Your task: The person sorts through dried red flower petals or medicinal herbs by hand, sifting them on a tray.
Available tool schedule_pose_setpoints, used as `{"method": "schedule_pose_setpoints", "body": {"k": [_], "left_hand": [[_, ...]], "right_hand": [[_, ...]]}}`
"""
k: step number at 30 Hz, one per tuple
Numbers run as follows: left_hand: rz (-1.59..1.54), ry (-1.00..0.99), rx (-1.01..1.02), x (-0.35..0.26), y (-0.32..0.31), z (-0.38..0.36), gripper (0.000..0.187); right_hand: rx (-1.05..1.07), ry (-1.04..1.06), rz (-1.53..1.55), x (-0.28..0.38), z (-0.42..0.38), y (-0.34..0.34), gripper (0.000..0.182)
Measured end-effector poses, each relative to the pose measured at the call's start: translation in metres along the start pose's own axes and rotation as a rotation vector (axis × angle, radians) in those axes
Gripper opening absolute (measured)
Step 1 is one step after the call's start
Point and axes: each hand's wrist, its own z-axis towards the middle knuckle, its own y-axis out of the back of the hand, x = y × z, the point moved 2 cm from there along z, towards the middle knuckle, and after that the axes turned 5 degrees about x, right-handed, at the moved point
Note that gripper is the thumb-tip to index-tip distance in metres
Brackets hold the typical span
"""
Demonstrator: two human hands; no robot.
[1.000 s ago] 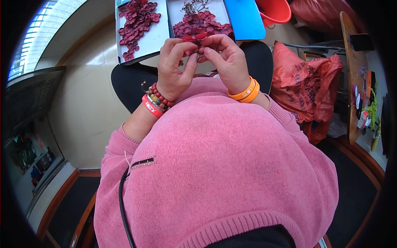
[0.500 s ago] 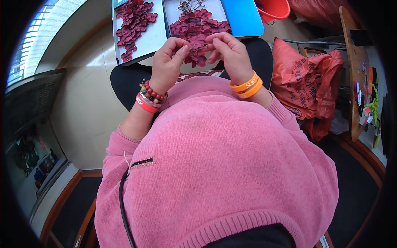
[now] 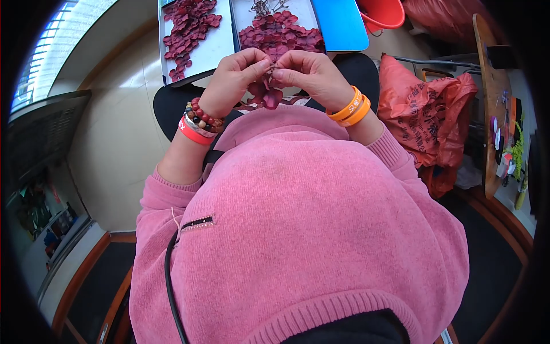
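Above my lap, my left hand (image 3: 236,80) and my right hand (image 3: 315,74) meet with thumbs and fingers pinched. Between the fingertips is the thin stem of a dark red flower (image 3: 268,95), whose petals hang below them. Which hand bears the flower's weight is hard to see. Just beyond the hands, a pile of dark red flowers (image 3: 281,33) lies in a white tray (image 3: 301,12), with bare brown stems (image 3: 267,7) at its far end. More dark red flowers (image 3: 192,26) lie in the white tray (image 3: 215,49) on the left.
A blue board (image 3: 342,26) adjoins the trays on the right, with a red bucket (image 3: 382,14) behind it. At my right sits a full red plastic bag (image 3: 424,114) beside a wooden board edge (image 3: 491,114). A dark screen (image 3: 46,137) stands at left.
Both hands have drawn closer together and slightly toward my body. A flower now hangs below the fingertips, and its stem sits between both hands.
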Motion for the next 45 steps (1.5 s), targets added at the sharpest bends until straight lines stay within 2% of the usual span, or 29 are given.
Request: {"method": "schedule_pose_setpoints", "body": {"k": [2,8,11,14,18,19,23,26,29,32,37,41,43,45], "left_hand": [[-0.015,0.050,0.028,0.003,0.003,0.002,0.020],[-0.150,-0.017,0.034,-0.005,-0.004,0.001,0.020],[-0.162,-0.053,-0.011,0.006,-0.001,0.006,0.020],[-0.064,-0.008,-0.005,0.003,-0.001,0.002,0.018],[-0.022,-0.134,0.019,0.015,-0.001,0.005,0.015],[0.002,-0.164,0.039,0.016,-0.001,0.006,0.015],[0.027,-0.181,0.101,0.011,-0.005,0.008,0.015],[0.019,-0.234,0.064,0.006,-0.002,0.007,0.015],[-0.010,-0.277,0.056,-0.003,0.003,0.008,0.016],[0.137,-0.241,0.083,0.000,0.002,0.010,0.017],[0.235,-0.214,0.083,0.017,-0.001,0.012,0.014],[0.431,-0.206,0.005,0.026,-0.004,0.013,0.013],[0.494,-0.241,0.004,0.035,-0.005,0.017,0.013],[0.393,-0.158,-0.001,0.039,-0.008,0.017,0.013]], "right_hand": [[0.002,-0.032,0.002,0.002,-0.002,0.001,0.014],[-0.075,0.013,0.051,0.008,-0.006,0.000,0.015],[-0.126,-0.002,0.019,0.006,-0.007,-0.002,0.015],[-0.162,-0.011,0.054,0.007,-0.007,-0.002,0.016],[-0.223,0.086,0.223,-0.002,-0.004,0.004,0.014],[-0.183,0.176,0.321,-0.002,-0.005,0.005,0.014],[-0.045,0.207,0.424,0.002,-0.005,0.008,0.014],[-0.104,0.145,0.374,0.004,-0.005,0.009,0.013],[-0.167,0.083,0.185,0.007,-0.007,0.001,0.012],[-0.143,-0.029,0.245,0.006,-0.008,-0.004,0.012],[-0.095,-0.081,0.106,0.001,-0.008,0.005,0.013],[-0.058,-0.192,0.175,-0.001,-0.008,0.010,0.015],[-0.052,-0.156,0.160,-0.016,-0.004,0.012,0.014],[-0.039,-0.165,0.154,-0.024,-0.003,0.015,0.013]]}}
